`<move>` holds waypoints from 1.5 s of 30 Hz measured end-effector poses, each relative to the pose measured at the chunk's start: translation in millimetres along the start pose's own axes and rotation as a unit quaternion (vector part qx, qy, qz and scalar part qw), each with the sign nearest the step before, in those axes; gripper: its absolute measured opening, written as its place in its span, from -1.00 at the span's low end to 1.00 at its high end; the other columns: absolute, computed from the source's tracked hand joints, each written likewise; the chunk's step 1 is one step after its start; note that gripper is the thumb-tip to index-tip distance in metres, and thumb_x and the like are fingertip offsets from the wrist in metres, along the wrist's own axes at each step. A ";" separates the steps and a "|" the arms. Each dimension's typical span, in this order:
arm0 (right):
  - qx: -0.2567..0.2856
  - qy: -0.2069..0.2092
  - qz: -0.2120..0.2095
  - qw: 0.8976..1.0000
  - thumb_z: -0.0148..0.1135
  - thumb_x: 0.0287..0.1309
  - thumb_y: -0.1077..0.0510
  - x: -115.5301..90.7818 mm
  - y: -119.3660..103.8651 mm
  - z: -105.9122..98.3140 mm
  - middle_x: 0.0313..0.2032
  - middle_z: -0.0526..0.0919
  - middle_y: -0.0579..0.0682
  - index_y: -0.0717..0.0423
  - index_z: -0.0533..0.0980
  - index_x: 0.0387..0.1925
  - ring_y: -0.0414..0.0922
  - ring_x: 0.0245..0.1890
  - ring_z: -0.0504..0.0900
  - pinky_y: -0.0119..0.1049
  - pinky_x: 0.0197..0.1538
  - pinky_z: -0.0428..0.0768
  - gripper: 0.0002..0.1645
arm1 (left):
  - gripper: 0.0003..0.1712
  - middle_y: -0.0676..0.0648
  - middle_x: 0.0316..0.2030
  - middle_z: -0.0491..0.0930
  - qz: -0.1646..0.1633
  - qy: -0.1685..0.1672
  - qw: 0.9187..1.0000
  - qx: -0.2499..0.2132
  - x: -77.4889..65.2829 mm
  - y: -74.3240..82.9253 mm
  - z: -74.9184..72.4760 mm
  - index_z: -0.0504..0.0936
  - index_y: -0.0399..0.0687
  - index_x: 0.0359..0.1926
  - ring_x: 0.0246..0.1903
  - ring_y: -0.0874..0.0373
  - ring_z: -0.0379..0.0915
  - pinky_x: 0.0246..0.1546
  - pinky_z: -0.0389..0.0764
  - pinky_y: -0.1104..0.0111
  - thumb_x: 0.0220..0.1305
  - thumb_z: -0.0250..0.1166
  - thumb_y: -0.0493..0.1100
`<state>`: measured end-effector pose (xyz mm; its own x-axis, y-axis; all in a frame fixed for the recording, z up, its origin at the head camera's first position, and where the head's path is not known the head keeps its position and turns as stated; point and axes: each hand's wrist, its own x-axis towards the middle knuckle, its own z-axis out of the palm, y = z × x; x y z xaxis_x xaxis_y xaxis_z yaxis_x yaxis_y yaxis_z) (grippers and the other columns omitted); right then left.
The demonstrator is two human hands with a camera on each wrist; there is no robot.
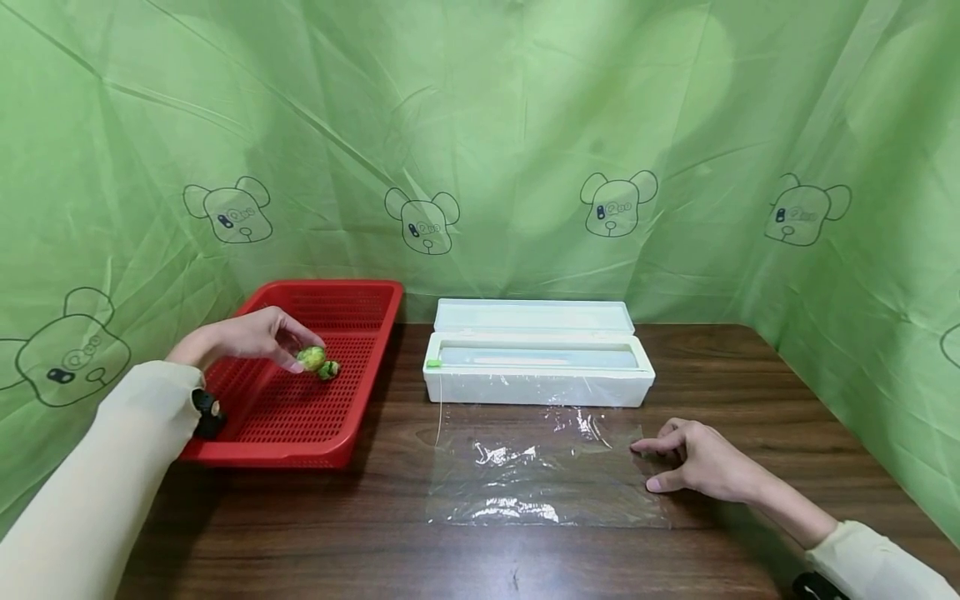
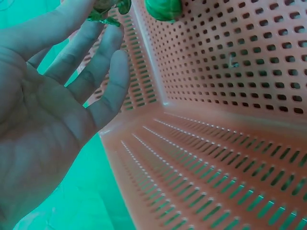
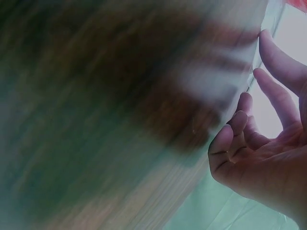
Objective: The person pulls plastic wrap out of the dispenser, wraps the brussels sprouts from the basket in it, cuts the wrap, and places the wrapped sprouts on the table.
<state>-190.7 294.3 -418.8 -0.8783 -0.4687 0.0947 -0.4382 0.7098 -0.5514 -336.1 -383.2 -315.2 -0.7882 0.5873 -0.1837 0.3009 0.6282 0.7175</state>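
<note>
My left hand (image 1: 258,335) is over the red basket, pinching a yellow-green Brussels sprout (image 1: 311,358) between thumb and fingertips. A second Brussels sprout (image 1: 328,371) lies on the basket floor just beside it; in the left wrist view it is a green ball (image 2: 163,8) near the top edge. A sheet of clear plastic wrap (image 1: 525,487) is spread over the table in front of its white dispenser box. At the sheet's right edge, my right hand (image 1: 708,462) rests with index fingertip and thumb apart, touching down, the other fingers bent.
The red perforated basket (image 1: 367,367) stands at the left of the brown wooden table (image 1: 720,375). The white plastic wrap box (image 1: 536,390) has its lid raised and a green slider (image 1: 434,363) at its left end. A green curtain (image 1: 510,125) hangs around the table.
</note>
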 end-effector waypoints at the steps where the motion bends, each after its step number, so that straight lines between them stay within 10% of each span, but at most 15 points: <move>1: 0.001 0.000 0.001 1.000 0.71 -0.08 -0.06 -0.1 -0.1 -0.1 -0.26 0.55 -0.17 0.09 0.77 0.06 -0.25 -0.26 0.44 -0.31 -0.19 0.46 -0.37 | -0.45 -0.27 0.02 0.74 0.001 0.000 1.000 -0.001 0.2 1.5 0.1 0.64 -0.45 0.21 0.00 -0.08 0.65 -0.05 0.69 0.29 0.22 0.53 -0.35; 45: -0.003 -0.009 0.012 1.000 0.72 -0.11 -0.07 2.0 0.2 0.1 -0.28 0.53 -0.18 0.11 0.78 0.04 -0.26 -0.29 0.41 -0.33 -0.21 0.42 -0.36 | -0.54 0.00 -0.09 0.75 0.131 -0.033 0.986 0.095 32.1 112.9 39.5 0.78 -0.10 0.13 -0.13 0.03 0.59 -0.14 0.65 0.29 0.18 0.58 -0.32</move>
<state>-192.5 293.4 -418.8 -0.8851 -0.4606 0.0664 -0.4178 0.7239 -0.5491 -306.2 -273.2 -266.6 -0.6357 0.7698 -0.0567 0.5897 0.5317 0.6079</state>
